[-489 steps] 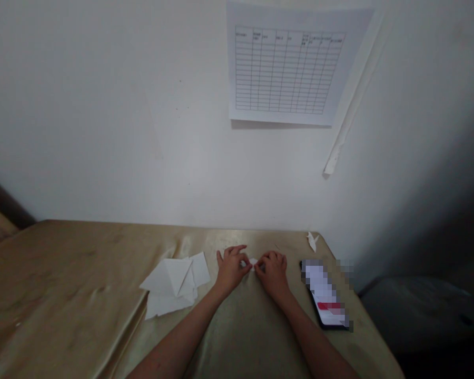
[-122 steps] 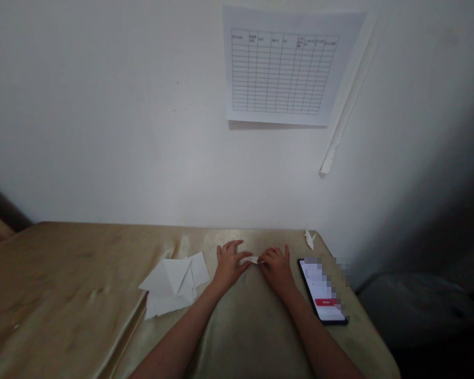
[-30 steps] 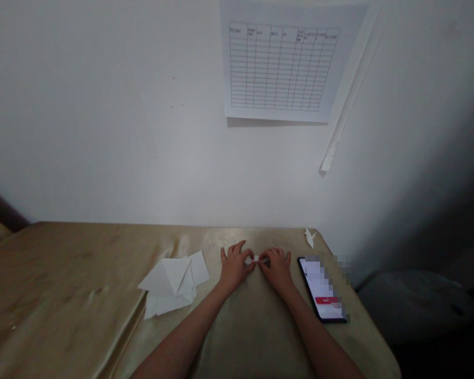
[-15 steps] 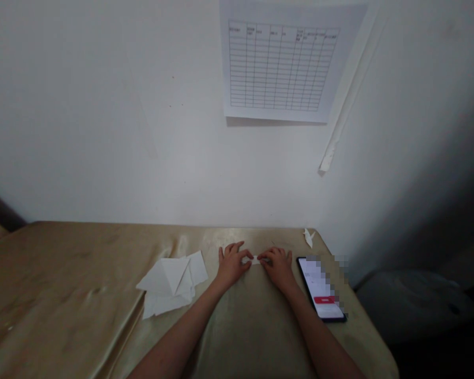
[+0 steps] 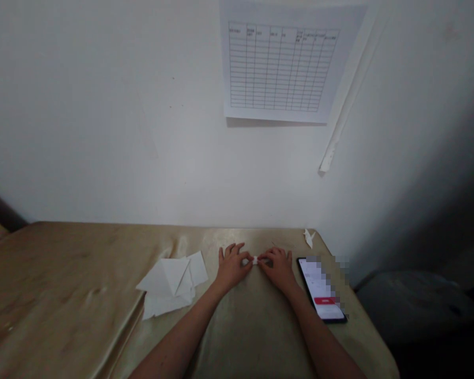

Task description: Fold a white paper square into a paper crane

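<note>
"What's held?"
"The left hand and right hand pinch a small white paper, clamped between their fingertips."
"And further out?"
"Left of the fingers, paper sheets; right, a phone, with a folded paper bird beyond."

Gold-brown covered table (creased at left): loose white papers, small folded paper figure, lit phone.

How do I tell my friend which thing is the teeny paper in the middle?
On the gold table, look between the left hand and the right hand. The small white paper is there. Both hands pinch it, while the bigger sheets and the paper bird lie untouched.
</note>
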{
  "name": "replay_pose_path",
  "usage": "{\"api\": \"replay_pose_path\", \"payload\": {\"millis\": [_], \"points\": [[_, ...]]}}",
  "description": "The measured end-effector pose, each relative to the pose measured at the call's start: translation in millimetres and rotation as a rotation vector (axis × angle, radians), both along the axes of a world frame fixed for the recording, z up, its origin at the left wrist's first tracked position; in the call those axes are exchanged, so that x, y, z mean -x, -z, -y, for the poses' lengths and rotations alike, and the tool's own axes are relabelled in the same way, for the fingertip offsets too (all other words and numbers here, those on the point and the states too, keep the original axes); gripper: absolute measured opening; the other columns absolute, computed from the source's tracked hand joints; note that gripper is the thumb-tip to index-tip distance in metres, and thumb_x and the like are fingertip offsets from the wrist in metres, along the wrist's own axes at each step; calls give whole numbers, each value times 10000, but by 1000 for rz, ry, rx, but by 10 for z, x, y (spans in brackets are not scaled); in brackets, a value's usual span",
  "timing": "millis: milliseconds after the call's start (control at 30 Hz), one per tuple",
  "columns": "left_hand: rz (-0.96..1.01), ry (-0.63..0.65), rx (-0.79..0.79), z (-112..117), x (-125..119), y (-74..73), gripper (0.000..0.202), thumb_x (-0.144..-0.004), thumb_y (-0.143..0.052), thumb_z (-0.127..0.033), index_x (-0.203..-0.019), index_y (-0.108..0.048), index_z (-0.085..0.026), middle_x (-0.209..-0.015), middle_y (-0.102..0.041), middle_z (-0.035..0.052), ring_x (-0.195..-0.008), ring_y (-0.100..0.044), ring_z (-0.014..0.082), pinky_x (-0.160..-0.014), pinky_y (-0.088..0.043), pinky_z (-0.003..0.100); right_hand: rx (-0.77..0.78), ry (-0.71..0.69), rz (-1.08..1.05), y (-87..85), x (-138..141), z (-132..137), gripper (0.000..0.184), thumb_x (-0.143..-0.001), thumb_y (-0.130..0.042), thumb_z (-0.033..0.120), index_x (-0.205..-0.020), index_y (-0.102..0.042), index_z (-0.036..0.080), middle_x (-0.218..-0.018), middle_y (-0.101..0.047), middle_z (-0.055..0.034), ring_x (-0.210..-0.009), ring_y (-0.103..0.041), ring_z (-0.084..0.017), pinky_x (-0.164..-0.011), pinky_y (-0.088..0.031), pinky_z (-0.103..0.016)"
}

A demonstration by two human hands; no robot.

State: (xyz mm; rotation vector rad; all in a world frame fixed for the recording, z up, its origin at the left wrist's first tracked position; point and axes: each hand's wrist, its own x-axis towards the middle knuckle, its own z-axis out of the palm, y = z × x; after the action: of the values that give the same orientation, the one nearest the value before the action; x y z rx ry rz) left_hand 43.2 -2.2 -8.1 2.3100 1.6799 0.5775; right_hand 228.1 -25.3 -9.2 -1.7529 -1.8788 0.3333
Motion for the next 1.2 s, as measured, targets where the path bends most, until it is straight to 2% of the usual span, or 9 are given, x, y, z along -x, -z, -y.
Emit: {"api": "replay_pose_path", "payload": {"millis": [100, 267, 500, 700, 933, 1100, 1200], "points": [[-10, -8, -41, 7, -24, 34, 192, -868, -623, -501, -979, -722, -380, -1462, -514, -25, -1399, -356, 313, -1157, -110, 680, -15, 18, 13, 4, 31, -1, 149, -867, -650, 435, -945, -726, 333, -1089, -657, -6, -1182, -492, -251, -1134, -70, -598], [-34, -6, -60, 19, -44, 42, 199, -874, -627, -484, -1016, -707, -370, -1464, -511, -1, -1394, -355, 320, -1145, -120, 696, -7, 33, 49, -13, 66, -1, 170, -871, -635, 461, -954, -716, 336, -1105, -656, -11, -1193, -484, -254, -1129, -81, -593], [-20, 11, 37, -19, -7, 0, 194, -851, -666, -390, -1040, -706, -396, -1488, -487, -18, -1417, -336, 322, -1147, -110, 691, 50, 29, 15, -42, 47, -19, 138, -851, -647, 366, -966, -722, 356, -1105, -655, -6, -1196, -478, -256, -1129, -67, -589], [-4, 37, 85, -65, 49, -7, 237, -841, -667, -331, -1053, -707, -429, -1498, -474, -53, -1427, -327, 312, -1161, -114, 664, 71, 6, -15, -32, -5, -35, 202, -860, -602, 276, -984, -736, 363, -1102, -660, -9, -1190, -487, -243, -1135, -75, -556], [-12, 56, 49, -32, 71, 34, 276, -863, -641, -319, -1107, -683, -440, -1488, -481, -56, -1425, -329, 293, -1173, -108, 644, 45, 3, -24, -22, -33, -24, 218, -865, -584, 240, -984, -732, 345, -1079, -668, -1, -1167, -500, -228, -1134, -105, -520], [9, 33, -35, 26, 50, 26, 278, -897, -602, -322, -1156, -664, -401, -1430, -531, -11, -1379, -383, 276, -1182, -110, 625, 15, -10, 26, -24, -16, 16, 188, -874, -593, 285, -1006, -721, 322, -1050, -675, -18, -1141, -507, -236, -1131, -121, -528], [28, 20, -64, 23, 36, 4, 348, -906, -592, -323, -1251, -620, -361, -1410, -538, 40, -1345, -419, 270, -1179, -168, 596, -8, -3, 70, -17, 25, 42, 189, -881, -598, 321, -1032, -710, 299, -1027, -684, -30, -1127, -512, -251, -1134, -105, -554]]}}
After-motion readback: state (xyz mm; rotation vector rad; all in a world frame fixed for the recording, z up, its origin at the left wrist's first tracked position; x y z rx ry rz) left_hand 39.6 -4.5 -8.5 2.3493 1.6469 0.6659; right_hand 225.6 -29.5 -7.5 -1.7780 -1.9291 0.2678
